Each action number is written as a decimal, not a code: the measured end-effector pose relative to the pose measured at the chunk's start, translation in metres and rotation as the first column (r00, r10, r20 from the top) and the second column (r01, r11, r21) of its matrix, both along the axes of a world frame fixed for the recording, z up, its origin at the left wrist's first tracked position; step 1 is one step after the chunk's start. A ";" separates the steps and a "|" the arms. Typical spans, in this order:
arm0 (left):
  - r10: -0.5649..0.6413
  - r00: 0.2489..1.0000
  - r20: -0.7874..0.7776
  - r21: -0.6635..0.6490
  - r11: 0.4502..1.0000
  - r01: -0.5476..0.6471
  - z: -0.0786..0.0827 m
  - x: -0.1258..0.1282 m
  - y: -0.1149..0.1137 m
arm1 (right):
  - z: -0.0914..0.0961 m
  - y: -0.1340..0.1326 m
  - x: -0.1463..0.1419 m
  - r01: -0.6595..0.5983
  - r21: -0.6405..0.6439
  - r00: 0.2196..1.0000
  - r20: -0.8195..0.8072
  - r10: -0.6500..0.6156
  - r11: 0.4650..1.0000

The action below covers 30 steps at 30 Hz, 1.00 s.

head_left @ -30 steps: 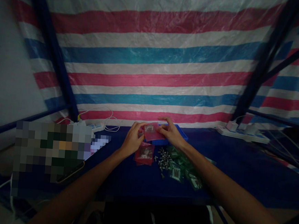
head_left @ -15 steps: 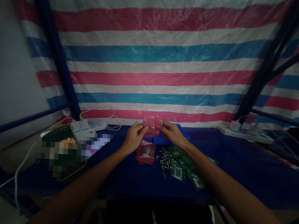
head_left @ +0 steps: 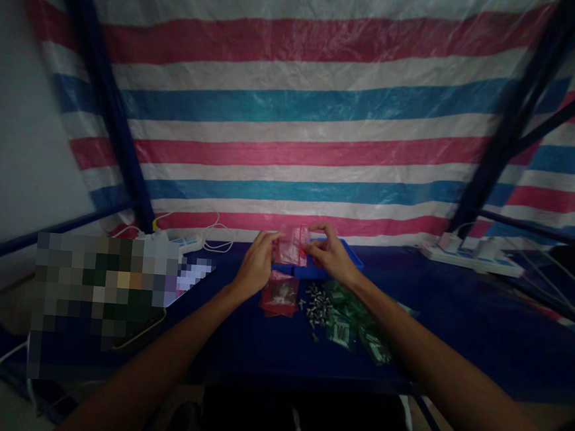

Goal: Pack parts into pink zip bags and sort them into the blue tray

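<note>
Both my hands hold up a small red plastic bag (head_left: 292,244) above the dark blue table (head_left: 457,335). My left hand (head_left: 258,265) pinches its left edge, and my right hand (head_left: 328,255) pinches its right top edge. Below the hands lies a small stack of red bags (head_left: 278,296) with small metal parts inside. To its right sits a loose pile of small metal parts (head_left: 316,307), and beyond that several green bags (head_left: 358,324) lie spread out. A blue tray (head_left: 351,255) shows behind my right hand.
A striped red, white and blue tarp (head_left: 296,110) hangs behind the table between dark blue frame posts (head_left: 102,95). A white power strip (head_left: 470,258) with plugs lies at the back right, another power strip (head_left: 186,241) with cables at the back left. A blurred patch covers things at the left.
My hands lifted the red bag off the blue tray and now pinch it upright between them, slightly higher and closer together than a second ago.
</note>
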State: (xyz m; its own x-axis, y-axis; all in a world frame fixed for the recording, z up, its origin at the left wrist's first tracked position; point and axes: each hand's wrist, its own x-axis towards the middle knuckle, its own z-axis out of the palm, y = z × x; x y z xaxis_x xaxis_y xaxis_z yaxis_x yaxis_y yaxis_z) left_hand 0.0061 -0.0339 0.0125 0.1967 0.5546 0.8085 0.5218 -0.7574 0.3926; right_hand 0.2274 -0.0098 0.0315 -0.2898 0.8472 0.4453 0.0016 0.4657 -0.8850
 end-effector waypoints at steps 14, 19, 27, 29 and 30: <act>0.045 0.996 0.077 -0.046 0.998 -0.041 0.006 -0.003 0.003 | 0.010 -0.010 -0.003 0.046 -0.006 0.994 0.103 -0.045 0.999; -0.011 0.986 0.164 -0.127 0.991 0.032 0.002 -0.003 0.008 | 0.010 -0.010 -0.001 0.006 0.075 0.991 0.131 -0.016 0.997; -0.071 0.985 0.157 -0.185 0.978 0.099 -0.003 0.001 0.009 | 0.007 -0.008 -0.004 -0.057 0.020 0.995 0.083 0.055 0.998; -0.074 0.987 0.146 -0.178 0.979 0.099 -0.004 0.002 0.010 | 0.007 -0.009 -0.004 -0.074 0.050 0.991 0.114 0.068 0.996; -0.070 0.987 0.142 -0.175 0.980 0.094 -0.005 0.002 0.010 | 0.007 -0.009 -0.004 -0.078 0.058 0.989 0.133 0.070 0.995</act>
